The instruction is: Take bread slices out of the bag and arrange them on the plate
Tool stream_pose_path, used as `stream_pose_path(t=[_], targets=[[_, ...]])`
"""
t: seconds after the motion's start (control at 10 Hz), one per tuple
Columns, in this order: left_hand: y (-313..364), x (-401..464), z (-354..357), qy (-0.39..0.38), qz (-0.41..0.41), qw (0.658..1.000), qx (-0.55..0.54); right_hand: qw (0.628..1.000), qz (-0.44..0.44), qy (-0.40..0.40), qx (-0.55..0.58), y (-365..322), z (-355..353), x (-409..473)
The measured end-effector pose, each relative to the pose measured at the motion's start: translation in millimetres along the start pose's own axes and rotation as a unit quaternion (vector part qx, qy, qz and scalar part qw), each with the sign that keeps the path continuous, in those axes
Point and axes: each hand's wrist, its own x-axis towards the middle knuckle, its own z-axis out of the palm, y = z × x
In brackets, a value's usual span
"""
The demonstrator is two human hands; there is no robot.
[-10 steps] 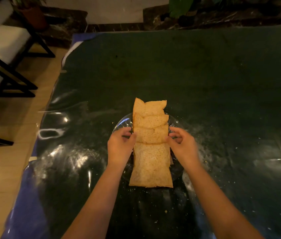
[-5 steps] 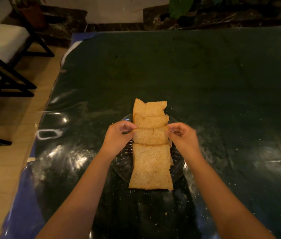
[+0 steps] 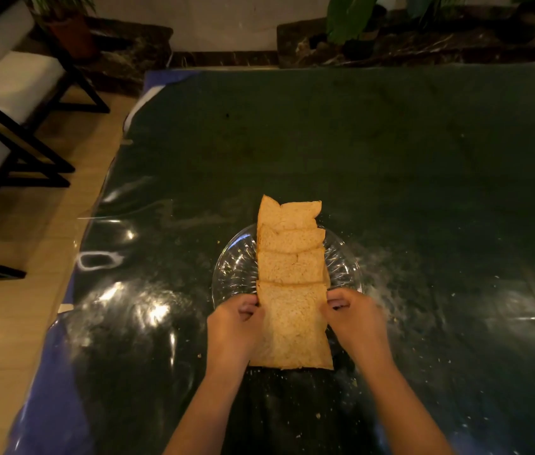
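Dark plastic sheeting covers the worktop (image 3: 391, 159), where a glass plate (image 3: 233, 270) carries an overlapping row of bread slices (image 3: 290, 267). The left hand (image 3: 233, 326) and right hand (image 3: 355, 320) pinch the nearest slice (image 3: 292, 326) by its sides; nudging it gently would avoid tearing it.

Four tan bread slices (image 3: 290, 274) are lying overlapped, running in a line from 12 to 6 o'clock. They are spanning a clear glass plate (image 3: 235, 267), with both end slices overhanging its rim.
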Motion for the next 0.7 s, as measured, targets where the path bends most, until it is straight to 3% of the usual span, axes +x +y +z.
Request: stream_pose_path(t=[0.3, 0.5, 0.7], targets=[[0.5, 0.8, 6.5, 0.021, 0.015, 0.999, -0.029, 0.998, 0.001, 0.065, 0.003, 1.2, 6.3, 3.4], [5.6, 2.3, -2.5, 0.004, 0.043, 0.999, 0.009, 1.0, 0.014, 0.027, 0.004, -5.8, -4.9, 2.1], [71.0, 7.8, -34.0, -0.059, 0.099, 0.993, 0.022, 0.999, -0.034, 0.001, 0.02, -63.8, -48.9, 1.0]])
